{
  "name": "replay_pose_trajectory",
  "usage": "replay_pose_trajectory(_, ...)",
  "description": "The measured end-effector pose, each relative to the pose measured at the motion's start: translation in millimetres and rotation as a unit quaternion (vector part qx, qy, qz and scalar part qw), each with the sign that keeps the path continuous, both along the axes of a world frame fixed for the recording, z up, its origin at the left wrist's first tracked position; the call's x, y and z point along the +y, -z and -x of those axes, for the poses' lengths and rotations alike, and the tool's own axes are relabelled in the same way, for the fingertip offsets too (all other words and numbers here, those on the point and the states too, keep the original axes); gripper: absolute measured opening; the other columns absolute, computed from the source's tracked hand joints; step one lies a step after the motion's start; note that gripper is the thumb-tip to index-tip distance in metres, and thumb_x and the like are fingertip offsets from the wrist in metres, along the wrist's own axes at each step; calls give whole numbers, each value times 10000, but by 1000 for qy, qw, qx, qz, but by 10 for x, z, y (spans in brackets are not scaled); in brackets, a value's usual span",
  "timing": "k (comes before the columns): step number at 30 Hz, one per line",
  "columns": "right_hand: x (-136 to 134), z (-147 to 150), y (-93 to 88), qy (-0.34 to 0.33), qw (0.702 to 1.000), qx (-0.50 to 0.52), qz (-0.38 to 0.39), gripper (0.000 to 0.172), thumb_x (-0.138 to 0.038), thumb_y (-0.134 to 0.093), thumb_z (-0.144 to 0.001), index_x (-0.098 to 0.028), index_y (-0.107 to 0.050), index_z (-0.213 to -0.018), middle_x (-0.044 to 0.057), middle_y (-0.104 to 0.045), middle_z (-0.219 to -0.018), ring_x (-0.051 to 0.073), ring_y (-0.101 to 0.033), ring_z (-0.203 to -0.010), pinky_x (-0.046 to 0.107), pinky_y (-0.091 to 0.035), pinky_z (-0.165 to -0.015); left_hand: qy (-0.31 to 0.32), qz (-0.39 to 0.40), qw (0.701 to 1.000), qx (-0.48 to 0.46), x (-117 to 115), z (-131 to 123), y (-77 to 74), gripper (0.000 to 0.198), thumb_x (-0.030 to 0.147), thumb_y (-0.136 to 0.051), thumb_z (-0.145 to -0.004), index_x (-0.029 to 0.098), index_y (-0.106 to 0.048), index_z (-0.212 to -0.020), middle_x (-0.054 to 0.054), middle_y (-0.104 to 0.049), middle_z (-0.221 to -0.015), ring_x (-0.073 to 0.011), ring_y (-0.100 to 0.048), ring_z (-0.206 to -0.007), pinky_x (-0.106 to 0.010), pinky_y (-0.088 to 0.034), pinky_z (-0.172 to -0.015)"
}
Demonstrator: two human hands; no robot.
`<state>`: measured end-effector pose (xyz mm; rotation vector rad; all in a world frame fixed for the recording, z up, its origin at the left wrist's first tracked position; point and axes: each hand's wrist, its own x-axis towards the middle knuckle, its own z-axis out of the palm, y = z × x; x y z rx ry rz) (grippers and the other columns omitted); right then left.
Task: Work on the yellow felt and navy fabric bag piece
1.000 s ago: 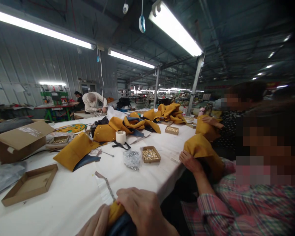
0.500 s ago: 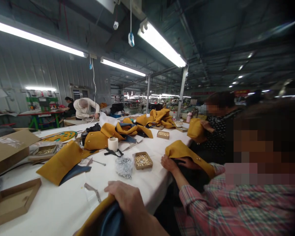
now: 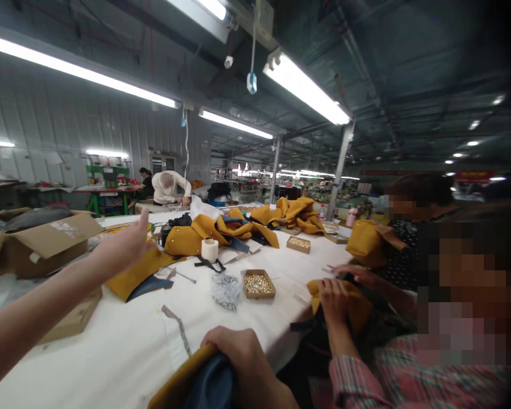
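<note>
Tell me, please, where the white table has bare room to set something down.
Bare cloth lies on the table between the flat cardboard tray, the metal strip and the right hand. Farther back it is crowded: mustard fabric pieces, tape roll, stud box.

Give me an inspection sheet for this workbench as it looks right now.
Surface: white table, long and crowded.
Job's things: mustard fabric piece under right hand; another mustard piece beyond left hand.
Clutter: tray of gold studs, bag of silver studs, tape roll, cardboard box.
Hands: left raised, fingers open; right gripping fabric.
Cables: hanging cord.
Surroundings: seated co-worker's hand on fabric; people at far benches.
</note>
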<state>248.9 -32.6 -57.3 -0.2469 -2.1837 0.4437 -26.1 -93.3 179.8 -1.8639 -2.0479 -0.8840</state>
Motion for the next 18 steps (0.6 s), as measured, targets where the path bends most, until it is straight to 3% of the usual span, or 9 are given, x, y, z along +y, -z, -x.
replay_pose_trajectory(1, -5, 30, 12, 9, 1000, 19, -20, 120, -298, -627, -1013, -264, -669, -1120, -26, -748, -867, 172, -719, -684, 303, -482, -603, -65, 12, 997, 40, 109, 6, -69, 887, 485, -13, -1158, -195, -38, -1728, -354, -522, -1660, -511, -600, -1469, -600, -526, -1188)
replay_pose_trajectory(2, -8, 57, 27, 21, 999, 30, -38, 106, -298, -606, -1058, -256, -666, -1134, -16, -746, -878, 177, -725, -700, 307, -491, -610, -101, 14, 993, 64, 183, -33, -107, 882, 478, -94, -1167, -189, 62, -1723, -421, -452, -1691, -515, -600, -1476, -572, -530, -1210)
replay_pose_trajectory(3, -10, 77, 48, 34, 998, 33, -51, 105, -293, -587, -1095, -250, -668, -1147, -6, -749, -892, 181, -735, -721, 308, -507, -626, -98, 7, 993, 68, 217, -117, -108, 926, 496, -376, -1223, -104, 41, -1792, -461, -440, -1707, -512, -638, -1489, -583, -564, -1216)
replay_pose_trajectory(5, -18, 91, 103, 62, 995, 36, -64, 117, -277, -570, -1136, -239, -675, -1172, 13, -768, -926, 191, -758, -768, 313, -560, -675, -40, 27, 996, 81, 159, -392, 0, 1003, 503, -640, -1177, 70, -54, -1866, -363, -521, -1726, -482, -674, -1501, -616, -577, -1242)
replay_pose_trajectory(8, -64, 30, 191, 84, 989, 72, -99, 173, -290, -590, -1149, -209, -687, -1268, 57, -824, -1019, 216, -806, -843, 344, -646, -741, 41, 165, 985, 16, -239, -817, 350, 1033, 733, -543, -1160, 74, -181, -1867, -319, -530, -1737, -483, -632, -1556, -622, -571, -1263)
replay_pose_trajectory(10, -127, -57, 227, 90, 981, 102, -136, 225, -280, -588, -1159, -180, -689, -1333, 98, -859, -1119, 231, -846, -934, 361, -692, -798, 87, 262, 960, -55, -619, -931, 615, 952, 781, -435, -1171, 116, -328, -1844, -250, -638, -1665, -419, -696, -1502, -545, -618, -1231)
replay_pose_trajectory(13, -251, -201, 245, 98, 975, 123, -154, 252, -333, -542, -1189, -170, -701, -1296, 126, -871, -1175, 241, -872, -1028, 363, -727, -860, 143, 258, 947, -125, -1124, -861, 1007, 637, 679, -480, -1197, 269, -687, -1639, -79, -769, -1542, -300, -774, -1413, -416, -674, -1180)
replay_pose_trajectory(18, -426, -311, 257, 121, 974, 161, -102, 244, -319, -507, -1180, -181, -689, -1265, 105, -865, -1130, 219, -875, -1037, 327, -731, -888, 158, 188, 955, -164, -1525, -765, 1606, 533, 565, -715, -1094, 367, -740, -1588, -9, -802, -1490, -311, -818, -1332, -410, -724, -1099)
